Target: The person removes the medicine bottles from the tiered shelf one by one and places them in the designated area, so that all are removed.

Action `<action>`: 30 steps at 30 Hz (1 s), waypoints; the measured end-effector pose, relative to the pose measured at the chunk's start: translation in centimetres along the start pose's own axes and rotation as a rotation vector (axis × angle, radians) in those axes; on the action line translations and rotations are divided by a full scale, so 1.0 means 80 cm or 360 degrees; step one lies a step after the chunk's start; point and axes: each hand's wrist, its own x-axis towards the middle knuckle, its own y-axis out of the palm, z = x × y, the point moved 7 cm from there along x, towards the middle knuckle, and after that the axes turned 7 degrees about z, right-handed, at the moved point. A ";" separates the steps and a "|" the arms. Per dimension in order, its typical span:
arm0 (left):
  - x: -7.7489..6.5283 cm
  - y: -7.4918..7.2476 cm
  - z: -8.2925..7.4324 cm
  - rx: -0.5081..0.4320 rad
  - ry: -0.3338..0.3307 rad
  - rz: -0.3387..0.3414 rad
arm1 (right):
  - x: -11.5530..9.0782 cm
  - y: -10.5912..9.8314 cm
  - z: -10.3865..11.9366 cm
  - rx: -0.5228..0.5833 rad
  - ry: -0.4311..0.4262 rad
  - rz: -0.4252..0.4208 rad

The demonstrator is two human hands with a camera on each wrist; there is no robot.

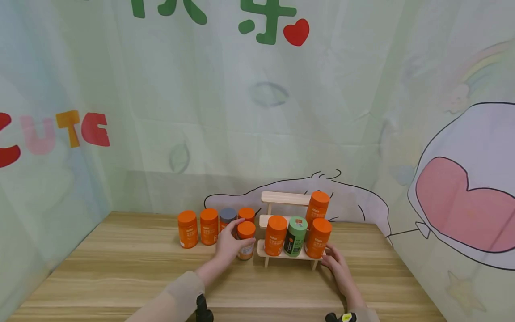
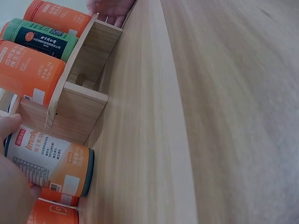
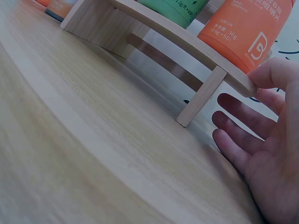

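Note:
In the head view my left hand (image 1: 228, 246) grips an orange-lidded supplement jar (image 1: 246, 251), thumb on one side and fingers on the other. The left wrist view shows this jar's white and orange label (image 2: 51, 161) and dark rim. It is just left of a tiered wooden rack (image 1: 287, 197). My right hand (image 1: 337, 264) pinches the right end of the rack's lowest shelf between thumb and forefinger, its other fingers loosely bent. On that shelf stand an orange jar (image 1: 275, 237), a green jar (image 1: 295, 237) and another orange jar (image 1: 318, 239).
An orange jar (image 1: 319, 205) stands higher on the rack's right side. Left of the rack, on the wooden table (image 1: 132, 268), are two orange jars (image 1: 187, 230), a grey-lidded jar (image 1: 228, 214) and a further orange jar (image 1: 246, 213). A printed curtain (image 1: 225, 147) hangs behind.

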 end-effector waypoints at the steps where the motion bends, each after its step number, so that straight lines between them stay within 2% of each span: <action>1: 0.000 0.000 0.000 0.0004 0.0001 -0.0001 | 0.000 0.000 0.000 0.0001 -0.0004 -0.0001; 12: 0.001 0.000 0.001 0.0025 -0.0025 -0.0007 | -0.002 0.001 0.004 -0.0012 -0.0029 -0.0001; 22: -0.002 -0.002 -0.006 0.0054 -0.0031 -0.0012 | -0.001 0.001 0.006 -0.0038 -0.0087 0.0001; 30: -0.003 -0.017 -0.020 -0.0011 0.0000 -0.0044 | -0.001 0.001 0.005 -0.0037 -0.0054 0.0010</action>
